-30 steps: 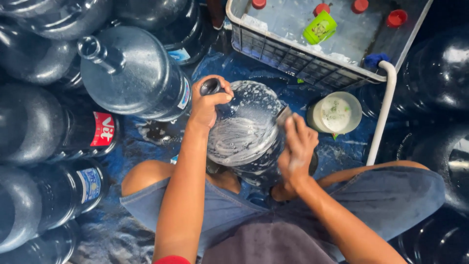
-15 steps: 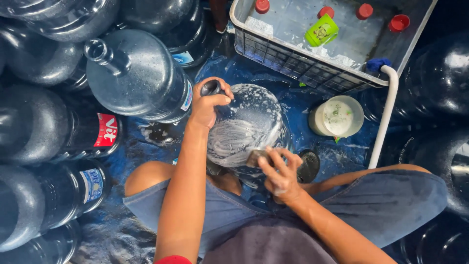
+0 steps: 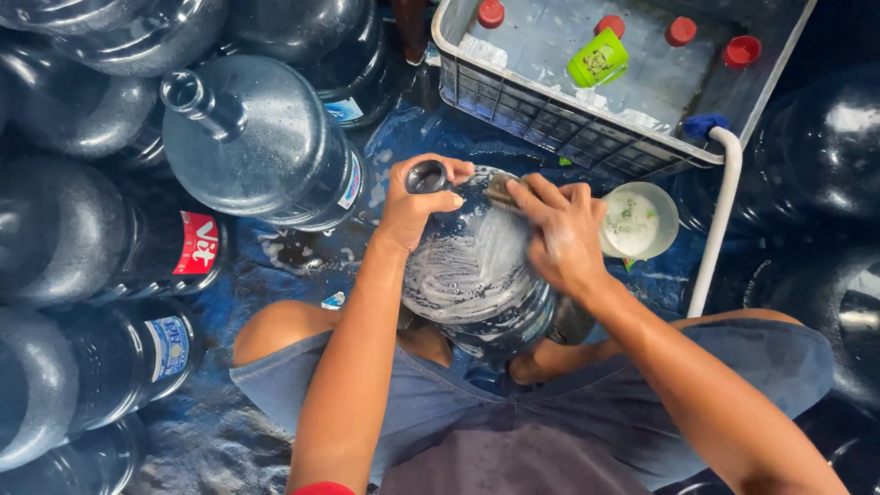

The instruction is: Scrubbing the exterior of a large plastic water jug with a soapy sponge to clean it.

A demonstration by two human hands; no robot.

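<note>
The right hand (image 3: pixel 561 236), clenched on a scrub pad (image 3: pixel 502 190), has climbed from the soapy water jug's (image 3: pixel 472 275) lower side to its shoulder (suds now streak the middle), while the left hand (image 3: pixel 417 197) grips the neck between the knees.

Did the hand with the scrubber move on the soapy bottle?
Yes. The right hand slid up the soapy bottle, from the lower side near the knee toward the neck, where the left hand grips. It is now closer to the grey crate.
</note>
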